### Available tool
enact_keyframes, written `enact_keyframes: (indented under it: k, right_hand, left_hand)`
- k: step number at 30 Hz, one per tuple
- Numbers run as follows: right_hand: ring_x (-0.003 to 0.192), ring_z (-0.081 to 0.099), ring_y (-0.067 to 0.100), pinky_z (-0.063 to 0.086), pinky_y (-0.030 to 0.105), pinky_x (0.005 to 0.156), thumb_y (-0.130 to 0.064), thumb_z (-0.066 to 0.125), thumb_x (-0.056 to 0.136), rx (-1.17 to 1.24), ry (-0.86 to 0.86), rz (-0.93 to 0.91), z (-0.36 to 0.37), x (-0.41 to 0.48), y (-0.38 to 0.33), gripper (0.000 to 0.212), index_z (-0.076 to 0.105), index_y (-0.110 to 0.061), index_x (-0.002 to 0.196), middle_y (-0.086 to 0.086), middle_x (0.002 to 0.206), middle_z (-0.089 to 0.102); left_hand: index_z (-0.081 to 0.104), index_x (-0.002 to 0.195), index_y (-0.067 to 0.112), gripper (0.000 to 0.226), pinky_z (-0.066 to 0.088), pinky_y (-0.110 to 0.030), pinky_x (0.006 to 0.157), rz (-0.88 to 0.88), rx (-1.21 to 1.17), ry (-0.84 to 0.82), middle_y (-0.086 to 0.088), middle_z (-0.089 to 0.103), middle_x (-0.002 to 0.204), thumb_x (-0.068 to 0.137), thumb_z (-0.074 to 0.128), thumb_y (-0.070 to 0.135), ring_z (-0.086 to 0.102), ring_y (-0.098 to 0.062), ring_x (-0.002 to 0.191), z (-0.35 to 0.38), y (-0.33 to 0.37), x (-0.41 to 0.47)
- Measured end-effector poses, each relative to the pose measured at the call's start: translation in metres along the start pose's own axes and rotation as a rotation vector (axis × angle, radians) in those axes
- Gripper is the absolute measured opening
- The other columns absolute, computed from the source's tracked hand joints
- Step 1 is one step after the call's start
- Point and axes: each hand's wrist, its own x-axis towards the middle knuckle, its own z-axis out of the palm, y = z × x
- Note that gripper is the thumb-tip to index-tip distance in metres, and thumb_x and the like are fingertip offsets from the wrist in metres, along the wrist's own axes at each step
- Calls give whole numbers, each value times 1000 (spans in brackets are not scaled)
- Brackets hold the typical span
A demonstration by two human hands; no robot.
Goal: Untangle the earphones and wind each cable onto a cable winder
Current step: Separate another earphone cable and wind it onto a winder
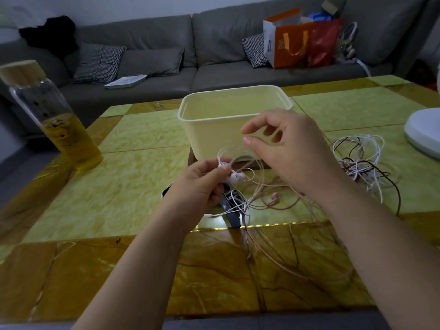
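Note:
My left hand (200,184) pinches a pair of pale pink earbuds (234,178) and the white cable loops that rise from them, just above the table's middle. My right hand (285,148) hovers above and to the right of it, fingers loosely spread, holding nothing that I can see. Thin pink cable (281,198) trails from the earbuds across the table toward the front edge, with one more pink earbud (275,196) lying on the surface. A dark blue cable winder (232,210) lies under my left hand. A tangle of white and brown earphone cables (362,163) sits at the right.
A cream plastic bin (214,122) stands just behind my hands. A glass bottle with yellow liquid and a wooden cap (54,115) stands at the left. A white rounded object (426,132) sits at the right edge. A grey sofa with cushions and bags lies beyond the table.

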Motion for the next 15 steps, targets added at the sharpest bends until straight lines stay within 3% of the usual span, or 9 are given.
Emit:
enact_keyframes:
  k: [3,5,9,13,15]
  right_hand:
    - [69,55,2,48,14,61,-18,72,83,27,-160,-61,10,-5,-2,13,68,-28,89,-18,78,59]
    - [74,55,3,50,19,63,-18,74,81,-95,-199,-156,26,-14,2,19,69,-27,96,-12,90,60]
    - [82,57,17,49,28,64,-3,76,71,-238,-43,-303,53,-27,18,29,68,-14,98,-1,92,57]
    - [77,57,20,46,30,65,-8,68,84,-222,127,-370,61,-28,27,6,67,-9,90,3,86,60]
    - [74,58,21,48,35,63,-13,67,87,-200,183,-373,65,-28,29,5,68,-8,87,4,83,61]
  left_hand:
    - [65,92,14,13,33,-12,42,3,-125,118,5,58,60,94,54,8,37,-3,47,-3,3,2]
    - [65,91,14,13,32,-12,42,7,-180,152,5,55,59,94,53,7,37,-3,46,-2,3,3]
    - [66,93,15,13,32,-13,42,22,-201,186,5,51,59,95,55,9,37,-3,47,0,0,4]
    - [66,93,14,11,32,-14,41,33,-190,232,2,47,62,94,56,9,38,-3,45,5,-3,5]
    - [66,91,15,10,32,-14,41,41,-200,251,0,46,63,94,57,10,37,-4,45,6,-4,5]
